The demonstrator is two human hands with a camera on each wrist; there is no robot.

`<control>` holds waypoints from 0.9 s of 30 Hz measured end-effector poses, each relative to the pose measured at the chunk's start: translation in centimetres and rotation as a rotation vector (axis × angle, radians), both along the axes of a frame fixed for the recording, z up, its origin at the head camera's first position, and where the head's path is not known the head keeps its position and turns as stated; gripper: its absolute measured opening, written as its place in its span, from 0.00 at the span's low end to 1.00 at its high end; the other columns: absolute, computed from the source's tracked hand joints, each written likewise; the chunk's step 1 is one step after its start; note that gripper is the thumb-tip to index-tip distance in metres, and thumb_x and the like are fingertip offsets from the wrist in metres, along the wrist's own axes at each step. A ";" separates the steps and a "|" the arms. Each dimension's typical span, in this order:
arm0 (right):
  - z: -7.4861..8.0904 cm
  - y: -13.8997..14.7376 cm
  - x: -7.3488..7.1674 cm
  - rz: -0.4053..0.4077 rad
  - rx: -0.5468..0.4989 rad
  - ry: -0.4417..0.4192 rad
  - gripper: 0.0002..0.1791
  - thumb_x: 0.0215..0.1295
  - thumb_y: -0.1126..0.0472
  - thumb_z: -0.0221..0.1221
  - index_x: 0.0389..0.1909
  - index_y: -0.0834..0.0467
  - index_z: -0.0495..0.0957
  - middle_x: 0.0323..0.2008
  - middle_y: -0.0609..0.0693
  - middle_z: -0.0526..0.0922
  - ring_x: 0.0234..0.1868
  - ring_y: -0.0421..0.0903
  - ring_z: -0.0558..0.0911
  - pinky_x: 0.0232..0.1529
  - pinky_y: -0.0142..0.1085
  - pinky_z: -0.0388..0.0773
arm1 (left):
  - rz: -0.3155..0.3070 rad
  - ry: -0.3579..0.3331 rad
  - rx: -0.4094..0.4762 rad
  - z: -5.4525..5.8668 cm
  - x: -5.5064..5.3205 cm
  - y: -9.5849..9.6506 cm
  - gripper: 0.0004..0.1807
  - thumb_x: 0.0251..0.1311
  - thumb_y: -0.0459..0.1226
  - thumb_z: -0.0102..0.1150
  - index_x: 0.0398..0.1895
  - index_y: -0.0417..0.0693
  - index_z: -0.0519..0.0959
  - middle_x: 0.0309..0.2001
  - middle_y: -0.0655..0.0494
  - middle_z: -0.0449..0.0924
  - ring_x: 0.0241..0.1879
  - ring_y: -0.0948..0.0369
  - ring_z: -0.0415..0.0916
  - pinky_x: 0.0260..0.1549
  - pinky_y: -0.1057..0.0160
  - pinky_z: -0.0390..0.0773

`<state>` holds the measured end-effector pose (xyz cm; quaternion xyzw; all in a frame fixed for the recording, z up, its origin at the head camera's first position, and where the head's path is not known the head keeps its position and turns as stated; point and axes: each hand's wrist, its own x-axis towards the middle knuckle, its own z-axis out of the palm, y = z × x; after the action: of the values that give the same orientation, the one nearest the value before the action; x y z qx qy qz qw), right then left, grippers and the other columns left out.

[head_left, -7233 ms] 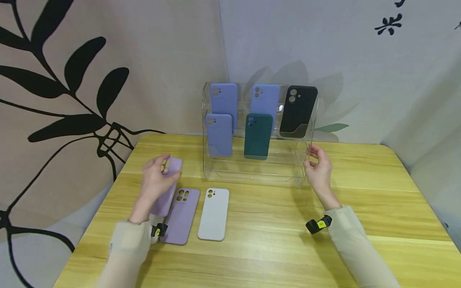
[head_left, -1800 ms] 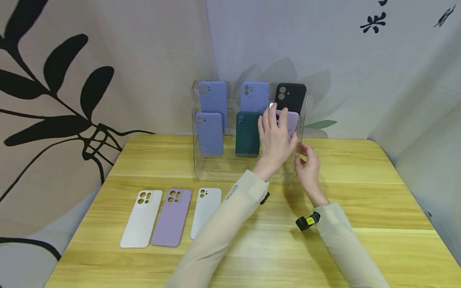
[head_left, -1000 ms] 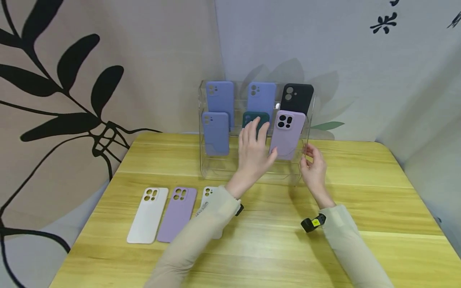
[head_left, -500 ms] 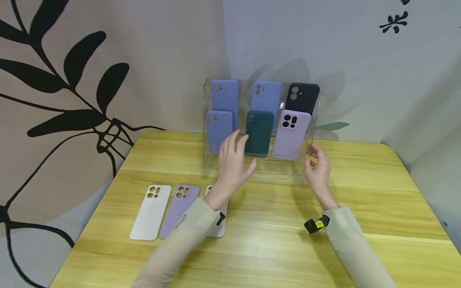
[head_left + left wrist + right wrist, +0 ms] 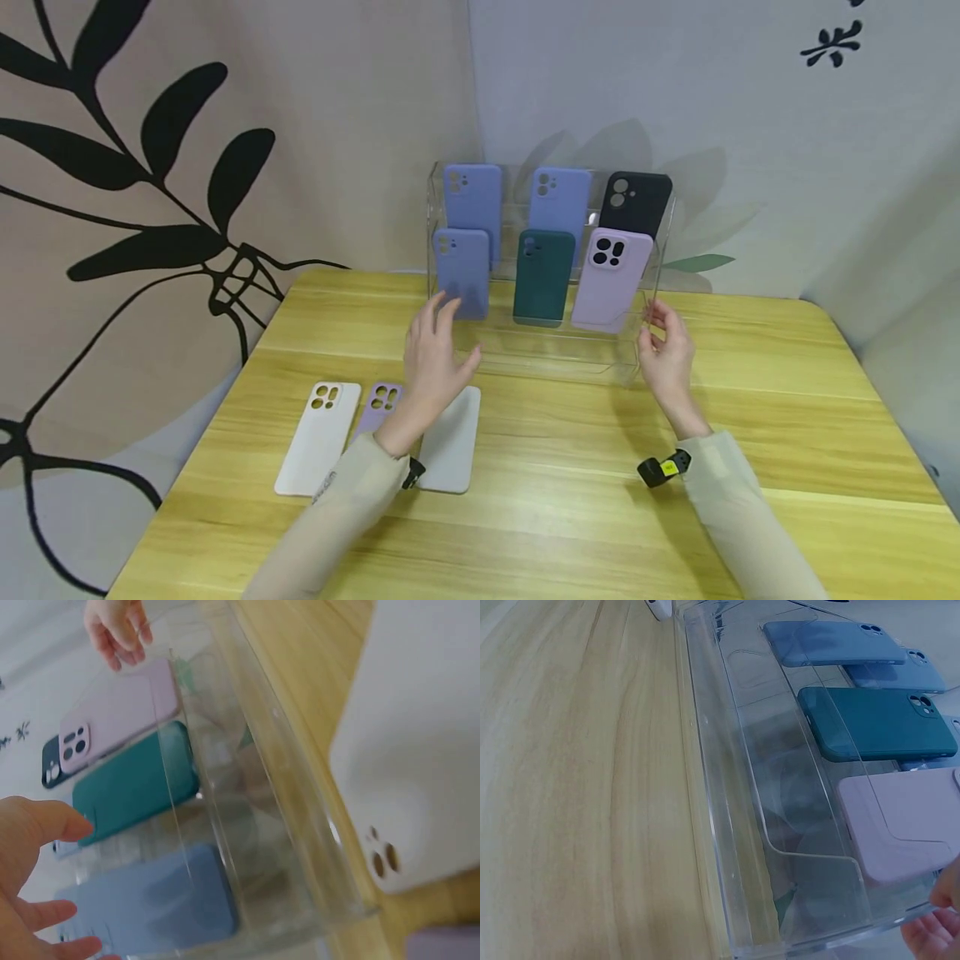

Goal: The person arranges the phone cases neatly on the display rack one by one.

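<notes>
My left hand [image 5: 433, 362], empty with its fingers spread, hovers between the clear stepped display stand [image 5: 540, 358] and the phone cases on the table. At the stand's right edge, my right hand [image 5: 667, 354] pinches the clear side panel. A lilac phone case [image 5: 611, 283] leans at the right of the stand's front row. Beside it lean a dark green case [image 5: 542, 279] and a blue case [image 5: 462, 262]. Behind are two more blue cases and a black case [image 5: 637, 204]. My left forearm partly covers a purple case [image 5: 382, 402] lying on the table.
A white phone case [image 5: 318, 442] lies leftmost on the wooden table [image 5: 570, 500]. Another white case [image 5: 453, 450] lies right of the purple one, its camera end hidden by my left hand. A wall with leaf patterns stands behind the table.
My left hand has carried the lilac case from the table to the front row's right side and let it go. It has since moved left and back. My right hand stays on the stand.
</notes>
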<state>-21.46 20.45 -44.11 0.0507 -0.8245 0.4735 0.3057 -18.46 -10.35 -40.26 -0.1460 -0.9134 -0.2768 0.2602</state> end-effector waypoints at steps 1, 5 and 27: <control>0.0 0.0 0.0 0.000 -0.003 0.004 0.19 0.56 0.80 0.50 0.50 0.76 0.70 0.44 0.69 0.76 0.45 0.60 0.77 0.41 0.14 0.73 | 0.007 -0.018 0.004 -0.1 0.2 -0.4 0.34 0.47 0.35 0.68 0.58 0.35 0.65 0.62 0.35 0.60 0.59 0.40 0.60 0.56 0.41 0.66; -0.1 0.1 -0.1 -0.002 -0.002 0.018 0.18 0.56 0.81 0.50 0.50 0.76 0.70 0.44 0.69 0.76 0.44 0.61 0.77 0.40 0.12 0.71 | 0.031 -0.082 0.019 -0.5 0.7 -2.0 0.35 0.48 0.36 0.65 0.60 0.35 0.64 0.63 0.36 0.59 0.60 0.40 0.58 0.57 0.41 0.64; -0.2 0.1 -0.1 -0.004 0.020 0.032 0.18 0.56 0.81 0.51 0.50 0.76 0.70 0.43 0.69 0.76 0.44 0.61 0.78 0.41 0.16 0.73 | 0.257 -0.321 0.005 -3.7 4.6 -12.8 0.38 0.47 0.34 0.67 0.60 0.27 0.62 0.61 0.25 0.56 0.57 0.32 0.56 0.50 0.32 0.63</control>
<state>-21.53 20.51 -44.32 0.0594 -0.8244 0.4637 0.3192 -13.85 -23.12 -44.01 0.0185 -0.9536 -0.2632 0.1451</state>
